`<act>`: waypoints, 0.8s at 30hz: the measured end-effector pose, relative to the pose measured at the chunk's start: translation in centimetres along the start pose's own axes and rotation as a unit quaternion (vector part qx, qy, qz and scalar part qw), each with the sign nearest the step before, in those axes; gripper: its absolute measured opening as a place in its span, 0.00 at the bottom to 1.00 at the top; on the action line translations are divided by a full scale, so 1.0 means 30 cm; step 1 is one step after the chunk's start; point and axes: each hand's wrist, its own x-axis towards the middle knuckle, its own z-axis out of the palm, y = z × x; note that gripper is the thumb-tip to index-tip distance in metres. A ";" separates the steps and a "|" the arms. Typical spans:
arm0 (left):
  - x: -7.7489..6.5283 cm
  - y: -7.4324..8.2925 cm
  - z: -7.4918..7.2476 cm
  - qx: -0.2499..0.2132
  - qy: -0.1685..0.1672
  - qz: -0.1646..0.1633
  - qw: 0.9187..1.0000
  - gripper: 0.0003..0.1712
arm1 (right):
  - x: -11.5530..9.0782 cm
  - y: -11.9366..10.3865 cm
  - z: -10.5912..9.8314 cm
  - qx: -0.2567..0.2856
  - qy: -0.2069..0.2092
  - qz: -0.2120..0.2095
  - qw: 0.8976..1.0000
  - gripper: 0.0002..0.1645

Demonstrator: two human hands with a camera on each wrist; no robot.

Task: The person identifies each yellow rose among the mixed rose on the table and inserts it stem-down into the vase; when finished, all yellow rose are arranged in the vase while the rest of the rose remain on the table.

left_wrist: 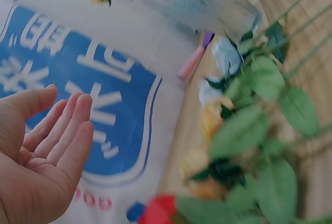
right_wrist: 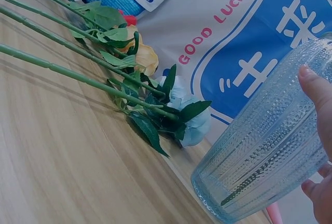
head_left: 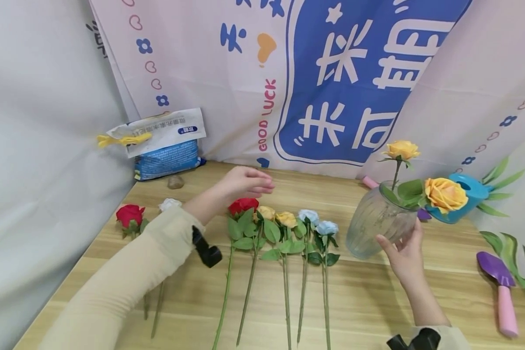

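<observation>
The step in hand looks to be filling the glass vase [head_left: 369,223] with roses: it stands out near the desk's [head_left: 367,301] right-hand side, towards the back edge, leaning, with two yellow roses [head_left: 446,195] in its mouth. The right hand [head_left: 406,250] has its grip round the vase, thumb on one side and fingers on the other; whether the base bears on the desk is hard to tell. The left hand [head_left: 248,182] is empty, fingers nearly straight, raised over the back of the desk. Loose flowers lie with stems towards the front edge: a red rose [head_left: 245,206], two yellow ones and two light blue roses [head_left: 326,227] mid-desk, a red and a white nearer the left edge. As a judgement, adding another calls for the left grip to pinch one stem while the right steadies the vase. Behind the back edge hangs a banner [head_left: 227,97], turned sideways, reading "GOOD LUCK" in pinkish red and "未来可期" in white on blue. By the back left corner, a white packet [head_left: 175,119] bears upside-down Chinese print and a small blue label, its brand not surely legible.
</observation>
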 end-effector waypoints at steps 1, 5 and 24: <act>-0.011 -0.021 -0.020 0.002 0.000 -0.005 1.000 0.21 | -0.001 0.001 0.000 -0.002 0.000 -0.001 1.000 0.53; -0.063 -0.099 -0.086 0.017 -0.022 -0.032 0.999 0.22 | -0.002 0.003 -0.002 -0.003 -0.005 -0.011 1.000 0.53; -0.111 -0.309 -0.002 0.223 -0.089 -0.112 0.964 0.09 | 0.005 0.004 -0.004 0.000 -0.003 -0.012 1.000 0.52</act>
